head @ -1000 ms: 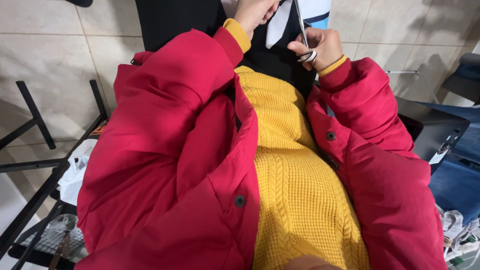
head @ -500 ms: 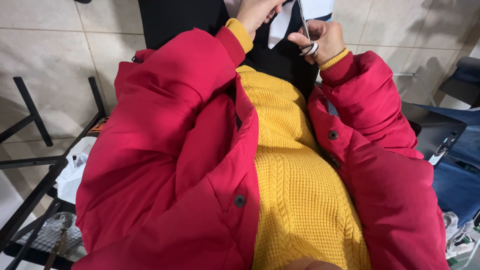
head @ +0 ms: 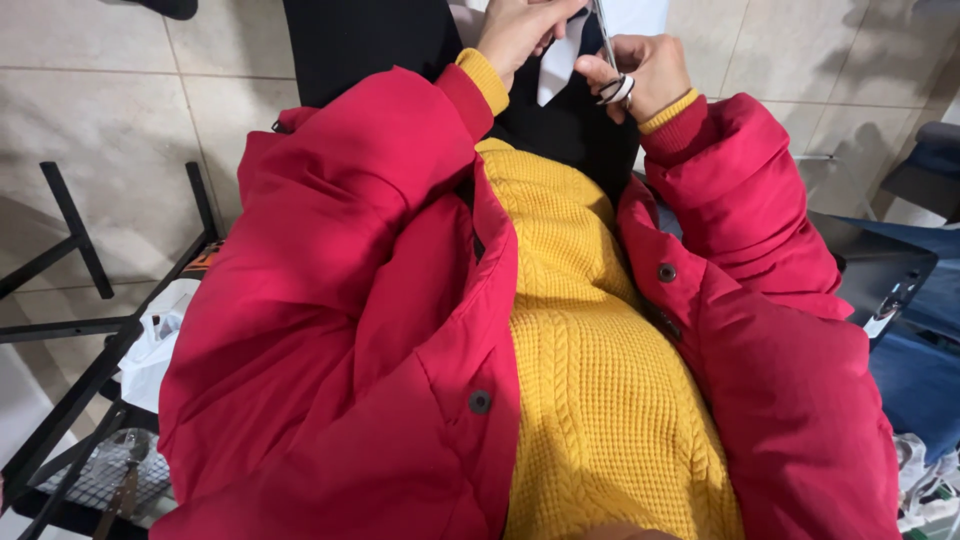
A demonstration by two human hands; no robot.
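While our right hand [head: 640, 75] grips scissors [head: 612, 70], our left hand [head: 520, 35] pinches white paper [head: 560, 65]. We judge cutting underway; next needs steady feeding.

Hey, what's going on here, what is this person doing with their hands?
A person in a red jacket and yellow sweater is looking down at their own hands, raised at the top of the view. The right hand holds a pair of scissors, fingers through the handle rings. The left hand holds a piece of white paper beside the blades. A black rack stands on the tiled floor to the left.
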